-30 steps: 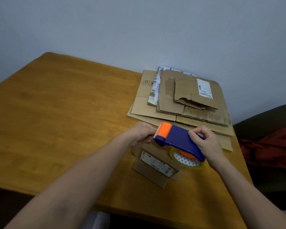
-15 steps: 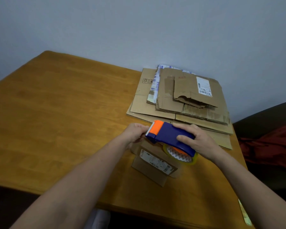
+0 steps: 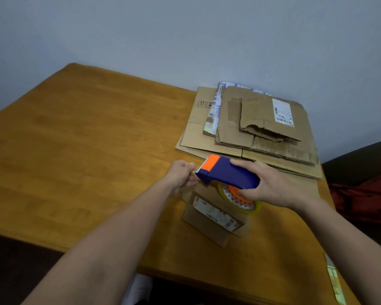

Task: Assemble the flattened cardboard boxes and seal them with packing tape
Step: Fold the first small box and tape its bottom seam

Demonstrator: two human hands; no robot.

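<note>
Above the box point(image 3: 211, 216) on the bench point(image 3: 75, 150), the right grip point(image 3: 273, 186) wraps the dispenser point(image 3: 229, 176); the left grip point(image 3: 182, 175) curls at its toothed end, whether pinching anything I cannot tell. Dispenser seems light, rigid; hold its body, clear of teeth.

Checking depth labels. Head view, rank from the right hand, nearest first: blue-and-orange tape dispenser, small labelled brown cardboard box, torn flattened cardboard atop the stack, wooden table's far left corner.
1. Blue-and-orange tape dispenser: gripped in the right hand.
2. Small labelled brown cardboard box: just below the hand.
3. Torn flattened cardboard: atop the stack, toward the wall.
4. Wooden table's far left corner: farthest.
</note>
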